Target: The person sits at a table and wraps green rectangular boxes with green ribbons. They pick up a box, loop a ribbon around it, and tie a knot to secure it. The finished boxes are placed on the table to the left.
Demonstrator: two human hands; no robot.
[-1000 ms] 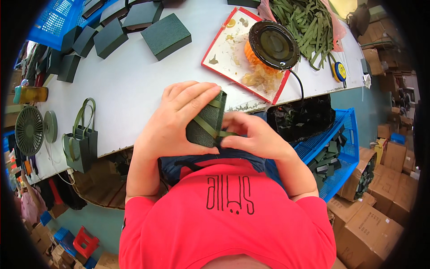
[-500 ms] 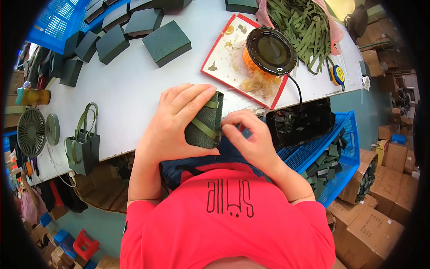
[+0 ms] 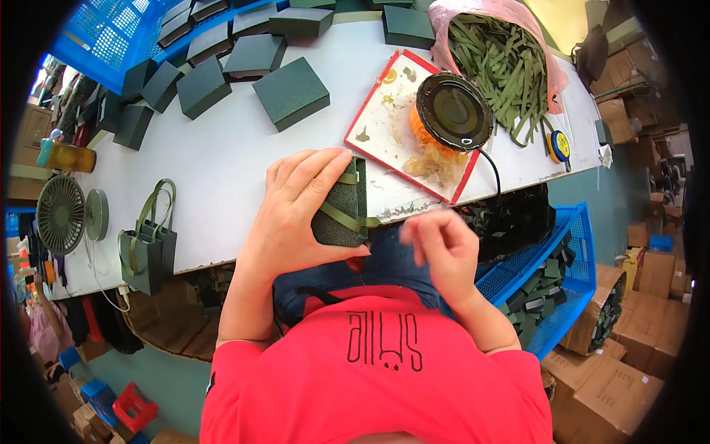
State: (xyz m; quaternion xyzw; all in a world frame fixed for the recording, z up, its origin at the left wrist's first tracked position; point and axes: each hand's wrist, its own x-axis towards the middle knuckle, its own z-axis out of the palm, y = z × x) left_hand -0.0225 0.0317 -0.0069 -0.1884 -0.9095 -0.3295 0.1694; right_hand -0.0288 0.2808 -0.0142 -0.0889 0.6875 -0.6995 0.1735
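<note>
My left hand is closed round a small dark green box, fingers over its far end and thumb along its near end. An olive ribbon slants across the textured face of the box, and its loose end sticks out past the right edge. Another piece of ribbon crosses near the far end, partly under my fingers. To the right of the box and apart from it, my right hand hangs in the air with curled fingers. Motion blurs its fingertips, so I cannot make out whether they pinch anything.
A round black-topped pot stands on a red-edged, glue-stained board. Behind it, a pink bag holds green ribbons. Several green boxes lie at the far left. Small bags and a fan stand left; a blue crate sits right.
My right hand has moved away from the box's edge, to the right and slightly nearer me. The ribbon's loose end now shows beyond the box. My left hand keeps its hold.
</note>
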